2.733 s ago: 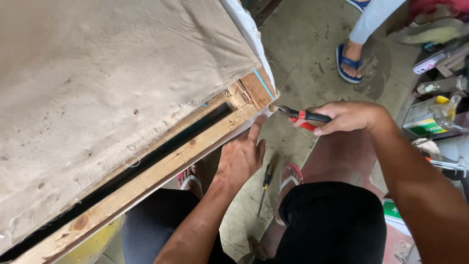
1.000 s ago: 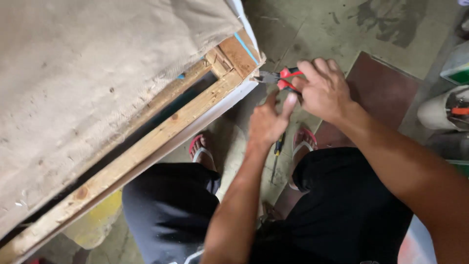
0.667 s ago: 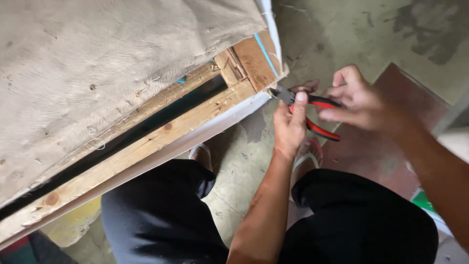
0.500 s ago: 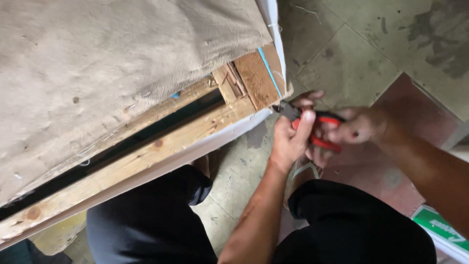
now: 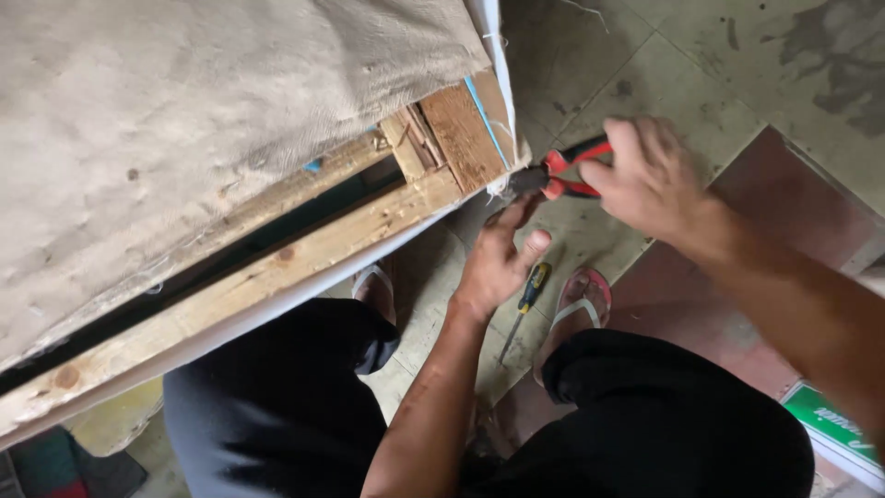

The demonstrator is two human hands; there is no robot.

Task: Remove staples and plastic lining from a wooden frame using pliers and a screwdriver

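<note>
A wooden furniture frame [image 5: 277, 277] lies tipped over my lap, covered by beige fabric [image 5: 184, 111]. My right hand [image 5: 650, 180] grips red-and-black pliers [image 5: 558, 175] whose jaws bite at the frame's corner [image 5: 502, 184]. Just below the pliers' jaws, my left hand [image 5: 493, 263] is at the white edge fabric, with a finger and the thumb extended and nothing held in it.
A screwdriver [image 5: 525, 304] with a yellow-and-black handle lies on the tiled floor between my feet in sandals [image 5: 581, 300]. A dark red mat [image 5: 737, 304] sits to the right, and a green-and-white sign [image 5: 834, 433] at the lower right.
The view has shifted. My right hand has kept the pliers at the frame's corner and turned its grip, while my left hand stays just below the jaws.
</note>
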